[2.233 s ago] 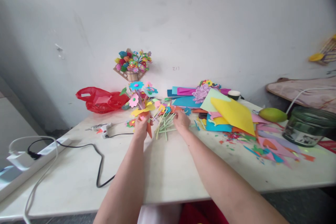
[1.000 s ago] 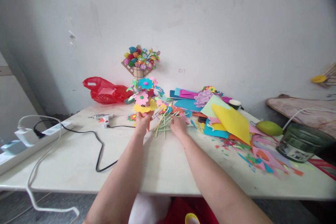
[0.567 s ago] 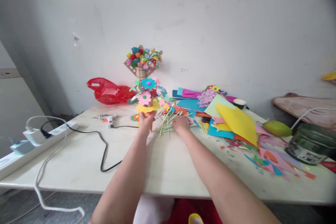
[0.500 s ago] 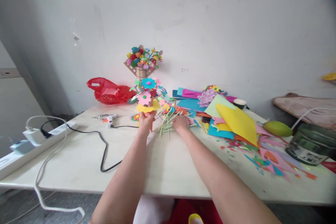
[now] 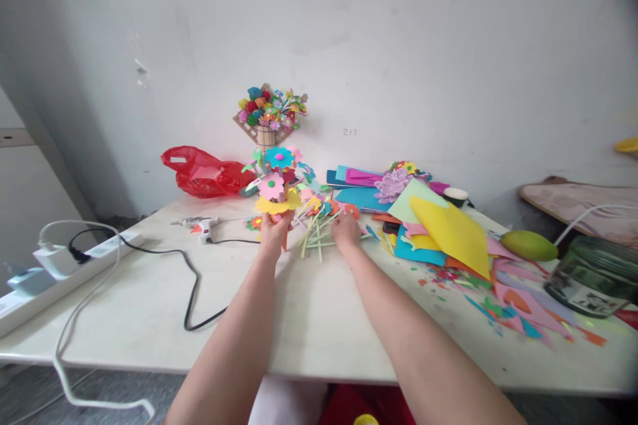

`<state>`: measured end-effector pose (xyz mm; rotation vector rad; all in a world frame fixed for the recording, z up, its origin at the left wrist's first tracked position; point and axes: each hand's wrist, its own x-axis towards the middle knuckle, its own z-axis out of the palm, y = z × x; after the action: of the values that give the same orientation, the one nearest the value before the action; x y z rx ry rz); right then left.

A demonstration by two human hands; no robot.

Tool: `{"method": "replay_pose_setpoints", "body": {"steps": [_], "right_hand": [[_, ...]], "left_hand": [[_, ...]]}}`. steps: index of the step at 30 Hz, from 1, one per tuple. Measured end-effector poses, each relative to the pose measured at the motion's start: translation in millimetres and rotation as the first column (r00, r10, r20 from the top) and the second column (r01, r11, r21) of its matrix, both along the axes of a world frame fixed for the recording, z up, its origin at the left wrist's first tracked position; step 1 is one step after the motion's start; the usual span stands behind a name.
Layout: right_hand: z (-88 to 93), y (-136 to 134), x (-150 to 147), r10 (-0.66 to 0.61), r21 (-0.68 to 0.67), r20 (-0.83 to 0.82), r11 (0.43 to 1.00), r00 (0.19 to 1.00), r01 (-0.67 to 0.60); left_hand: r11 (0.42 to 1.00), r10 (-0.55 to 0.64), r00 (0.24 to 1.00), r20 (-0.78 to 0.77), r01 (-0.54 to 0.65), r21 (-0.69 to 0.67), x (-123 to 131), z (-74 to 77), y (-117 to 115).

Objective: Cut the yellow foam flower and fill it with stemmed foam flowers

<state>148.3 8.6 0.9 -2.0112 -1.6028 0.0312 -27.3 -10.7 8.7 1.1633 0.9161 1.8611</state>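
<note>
A bouquet of paper flowers (image 5: 272, 184) with blue, pink and yellow blooms stands upright in my left hand (image 5: 274, 231), whose fingers are wrapped round its base below a yellow scalloped collar. My right hand (image 5: 347, 231) is at the right side of a loose heap of pale green stems (image 5: 316, 239), with its fingers drawn together. Whatever is between those fingers is too small to make out. Small orange and blue flowers (image 5: 326, 207) lie at the far end of the stems, between my hands.
A white glue gun (image 5: 207, 231) with a black cable and a red bag (image 5: 199, 172) are on the left. A power strip (image 5: 107, 249) lies at the left edge. Coloured sheets (image 5: 448, 232), scraps, a green fruit (image 5: 528, 246) and a glass jar (image 5: 593, 275) are on the right.
My right hand has lifted slightly and shifted over the flower end of the stems. My left hand keeps hold of the bouquet. The view has shifted a little.
</note>
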Motion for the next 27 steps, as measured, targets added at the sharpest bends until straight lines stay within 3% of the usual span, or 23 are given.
{"method": "replay_pose_setpoints", "body": {"steps": [5, 8, 11, 16, 27], "right_hand": [[-1.2, 7.6, 5.8, 0.001, 0.198, -0.359, 0.977, 0.934, 0.075], [-1.9, 17.7, 6.6, 0.154, 0.354, -0.612, 0.930, 0.776, 0.094], [1.8, 24.3, 5.7, 0.273, 0.436, -0.675, 0.897, 0.686, 0.072], [8.4, 17.5, 3.8, 0.390, 0.516, -0.554, 0.854, 0.735, -0.065], [-5.4, 10.2, 3.5, 0.281, 0.293, -0.458, 0.943, 0.844, -0.155]], "left_hand": [[1.000, 0.000, 1.000, -0.028, 0.000, 0.023, -0.3, -0.1, -0.1], [0.999, 0.029, 0.999, -0.032, -0.029, 0.013, 0.2, 0.6, -0.4], [0.997, 0.074, 0.997, -0.033, -0.074, -0.018, 1.5, 3.3, -1.4], [0.992, 0.123, 0.992, -0.022, -0.124, -0.005, 2.7, 8.1, -2.4], [0.991, 0.132, 0.989, -0.061, -0.132, 0.001, 0.4, 3.7, 1.7]]}}
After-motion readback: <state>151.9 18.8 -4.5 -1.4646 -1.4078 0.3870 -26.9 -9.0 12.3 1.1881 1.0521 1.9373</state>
